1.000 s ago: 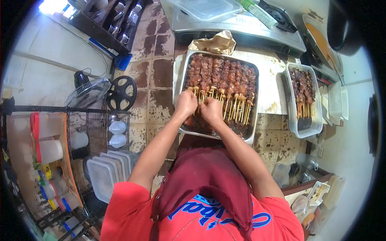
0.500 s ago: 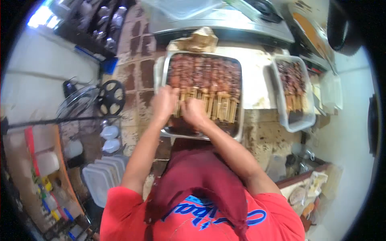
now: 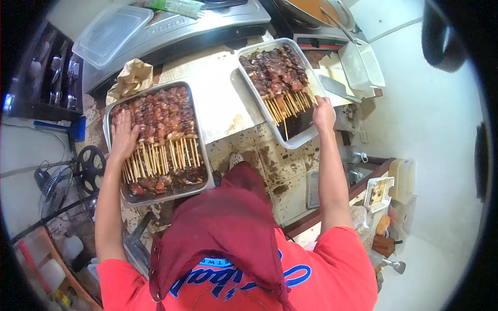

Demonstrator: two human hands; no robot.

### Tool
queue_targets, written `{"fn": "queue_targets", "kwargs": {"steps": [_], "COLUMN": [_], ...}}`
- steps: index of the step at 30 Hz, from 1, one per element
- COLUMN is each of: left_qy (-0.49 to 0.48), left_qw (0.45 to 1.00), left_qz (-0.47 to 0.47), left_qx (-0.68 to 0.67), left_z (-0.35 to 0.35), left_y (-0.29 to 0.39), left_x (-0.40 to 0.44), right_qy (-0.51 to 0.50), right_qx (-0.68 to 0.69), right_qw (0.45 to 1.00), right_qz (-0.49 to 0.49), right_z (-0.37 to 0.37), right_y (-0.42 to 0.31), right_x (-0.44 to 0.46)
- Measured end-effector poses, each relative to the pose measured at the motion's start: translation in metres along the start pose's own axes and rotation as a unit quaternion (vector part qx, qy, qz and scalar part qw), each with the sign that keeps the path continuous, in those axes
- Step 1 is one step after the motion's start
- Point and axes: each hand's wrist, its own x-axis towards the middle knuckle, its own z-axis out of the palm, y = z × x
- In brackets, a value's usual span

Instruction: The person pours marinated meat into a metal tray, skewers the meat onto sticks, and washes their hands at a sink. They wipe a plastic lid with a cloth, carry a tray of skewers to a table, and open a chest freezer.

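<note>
Rows of raw marinated meat skewers (image 3: 161, 116) lie in a metal tray (image 3: 210, 181), bamboo ends toward me, with dark liquid and loose meat below. My left hand (image 3: 124, 137) rests on the tray's left side, fingers stretched flat over the meat. To the right, a clear plastic container (image 3: 303, 139) holds more skewers (image 3: 275, 72) in dark marinade. At that container's right rim, my right hand (image 3: 324, 113) is closed at the end of the outermost stick. Its fingertips are partly hidden, and one stick juts lower than the others.
A steel stove (image 3: 171, 39) with a plastic lid (image 3: 111, 33) stands behind the tray. Crumpled brown paper (image 3: 129, 80) touches the tray's back corner. Right of the container are a cleaver (image 3: 337, 87), a white basket (image 3: 363, 65) and a pan (image 3: 306, 13) of orange liquid.
Both hands were together at the stick ends in the metal tray. My left hand now lies on the meat; my right has moved to the plastic container. The view has shifted right.
</note>
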Motion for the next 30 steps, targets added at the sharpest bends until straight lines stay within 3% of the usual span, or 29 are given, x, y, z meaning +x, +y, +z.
{"fn": "queue_targets", "kwargs": {"steps": [3, 5, 7, 9, 10, 11, 13, 15, 17, 22, 26, 28, 30], "left_qy": [0.070, 0.133, 0.098, 0.112, 0.051, -0.011, 0.015, -0.020, -0.044, -0.057, -0.082, -0.087, -0.111], "left_qw": [0.995, 0.979, 0.951, 0.944, 0.938, 0.928, 0.920, 0.919, 0.921, 0.939, 0.935, 0.937, 0.920], "left_qz": [-0.018, 0.012, 0.013, 0.113, 0.121, 0.127, 0.217, 0.220, 0.212, 0.170, 0.111, 0.125, 0.135], "left_qx": [-0.071, -0.153, -0.292, -0.288, -0.320, -0.351, -0.327, -0.325, -0.323, -0.292, -0.327, -0.316, -0.352], "left_z": [-0.018, -0.036, -0.049, -0.031, -0.037, -0.044, -0.034, -0.033, -0.032, -0.024, -0.024, -0.021, -0.020], "left_y": [0.035, 0.092, 0.164, 0.208, 0.236, 0.260, 0.285, 0.297, 0.300, 0.275, 0.253, 0.245, 0.237], "left_x": [0.004, 0.010, 0.008, 0.006, 0.001, -0.005, -0.011, -0.017, -0.023, -0.037, -0.054, -0.062, -0.066], "right_qy": [-0.107, -0.096, -0.105, -0.134, -0.150, -0.181, -0.242, -0.275, -0.339, -0.386, -0.340, -0.299, -0.264], "right_qx": [-0.075, -0.062, -0.069, -0.033, -0.015, 0.049, 0.176, 0.130, 0.085, 0.069, 0.111, 0.110, 0.339], "right_qw": [0.991, 0.991, 0.987, 0.988, 0.988, 0.982, 0.954, 0.952, 0.936, 0.906, 0.927, 0.946, 0.897], "right_qz": [-0.033, -0.063, -0.103, -0.064, -0.043, -0.032, -0.006, -0.028, 0.051, 0.158, 0.113, 0.055, 0.099], "right_z": [-0.004, 0.008, 0.004, -0.001, -0.006, -0.013, -0.027, -0.020, -0.021, -0.009, 0.009, 0.010, 0.009], "right_y": [0.001, 0.014, 0.016, 0.015, 0.013, 0.008, -0.007, -0.027, -0.055, -0.081, -0.067, -0.056, -0.039], "right_x": [0.016, 0.019, 0.023, 0.020, 0.015, 0.008, -0.012, -0.032, -0.038, -0.031, -0.034, -0.035, -0.048]}}
